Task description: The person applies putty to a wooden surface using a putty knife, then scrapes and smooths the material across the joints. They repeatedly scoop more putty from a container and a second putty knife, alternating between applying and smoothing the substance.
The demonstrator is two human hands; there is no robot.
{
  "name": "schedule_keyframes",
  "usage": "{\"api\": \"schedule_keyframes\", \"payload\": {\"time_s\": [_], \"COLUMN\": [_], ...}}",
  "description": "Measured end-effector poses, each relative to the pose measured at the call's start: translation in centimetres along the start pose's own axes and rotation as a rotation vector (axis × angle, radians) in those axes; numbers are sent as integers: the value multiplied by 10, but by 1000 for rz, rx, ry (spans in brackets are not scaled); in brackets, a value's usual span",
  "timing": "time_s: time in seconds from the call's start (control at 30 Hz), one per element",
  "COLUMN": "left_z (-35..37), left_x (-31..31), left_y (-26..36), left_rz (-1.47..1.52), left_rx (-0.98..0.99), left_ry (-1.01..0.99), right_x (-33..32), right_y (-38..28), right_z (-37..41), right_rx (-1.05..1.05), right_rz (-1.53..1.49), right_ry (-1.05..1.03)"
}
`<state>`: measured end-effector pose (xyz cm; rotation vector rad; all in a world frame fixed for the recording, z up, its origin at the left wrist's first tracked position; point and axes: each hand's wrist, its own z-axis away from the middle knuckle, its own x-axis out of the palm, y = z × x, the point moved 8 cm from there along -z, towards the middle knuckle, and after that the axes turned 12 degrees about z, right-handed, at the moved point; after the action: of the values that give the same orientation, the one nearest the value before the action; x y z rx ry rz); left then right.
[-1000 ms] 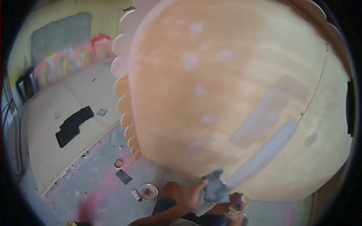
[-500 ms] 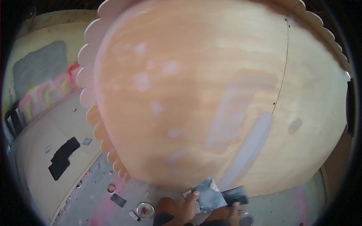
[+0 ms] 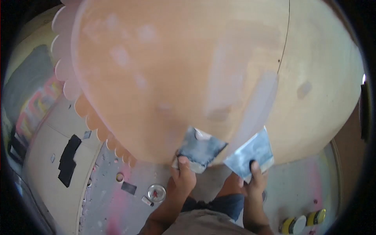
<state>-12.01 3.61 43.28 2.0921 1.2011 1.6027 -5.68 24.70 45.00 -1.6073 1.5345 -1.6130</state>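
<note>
The left hand (image 3: pixel 184 177) is closed on a gray square (image 3: pixel 199 149), the right hand (image 3: pixel 256 181) on a shiny sheet (image 3: pixel 250 150) beside it. A big board (image 3: pixel 172 74) stands past both.

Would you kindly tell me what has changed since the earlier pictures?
The left hand and right hand have risen higher against the panel. The right plate, partly behind the left plate just before, now shows apart to its right. Neither was let go. A camera shift brings two cans into view. The grey strip, round dish and black sheet stay put.
</note>
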Motion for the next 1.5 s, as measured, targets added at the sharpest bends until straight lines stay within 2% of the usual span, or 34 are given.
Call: {"api": "schedule_keyframes", "payload": {"time_s": [0.07,0.13,0.2,0.33,0.43,0.5,0.53,0.63,0.7,0.77,0.83,0.87,0.97,1.1,1.17,1.2,1.27,1.33,1.4,1.43,1.5], "left_z": [-5,-9,-11,-8,-4,-1,-5,0,12,5,-3,0,8,15,18,17,16,22,20,24,30], "left_x": [1,-6,-11,-24,-27,-6,-11,-18,-25,-63,-109,-117,-149,-158,-165,-171,-193,-206,-215,-224,-242], "left_y": [17,24,34,31,42,53,58,65,72,72,60,59,44,53,64,63,62,58,58,50,36], "left_rz": [-25,-130,-170,-194,-329,-634,-639,-809,-1124,-999,-834,-835,-657,-697,-773,-760,-692,-624,-675,-664,-781], "left_rx": [135,173,286,310,335,273,274,413,590,370,14,27,-89,-151,-306,-309,-242,-300,-242,-245,-230], "left_ry": [-82,-90,-67,-117,-240,-480,-484,-613,-845,-671,-456,-465,-305,-318,-276,-282,-234,-221,-194,-200,-242], "right_x": [13,29,52,61,78,88,92,88,106,138,167,183,246,332,367,382,408,421,423,416,421], "right_y": [0,2,7,24,25,24,25,26,13,-9,-24,-32,-78,-179,-229,-248,-266,-264,-260,-254,-253], "right_z": [-4,-10,-10,-17,-18,-19,-19,-16,-16,-24,-37,-43,-67,-118,-131,-134,-153,-162,-162,-160,-173], "right_rx": [37,46,104,161,189,211,240,255,233,112,-17,-31,-178,-500,-630,-688,-643,-603,-657,-713,-664], "right_rz": [3,-9,-55,-43,-65,-82,-65,-51,-15,-38,-28,-34,-164,-321,-346,-321,-327,-336,-405,-394,-440], "right_ry": [-34,-88,-269,-233,-249,-241,-238,-279,-323,-385,-368,-368,-480,-653,-701,-717,-662,-604,-544,-447,-496]}}
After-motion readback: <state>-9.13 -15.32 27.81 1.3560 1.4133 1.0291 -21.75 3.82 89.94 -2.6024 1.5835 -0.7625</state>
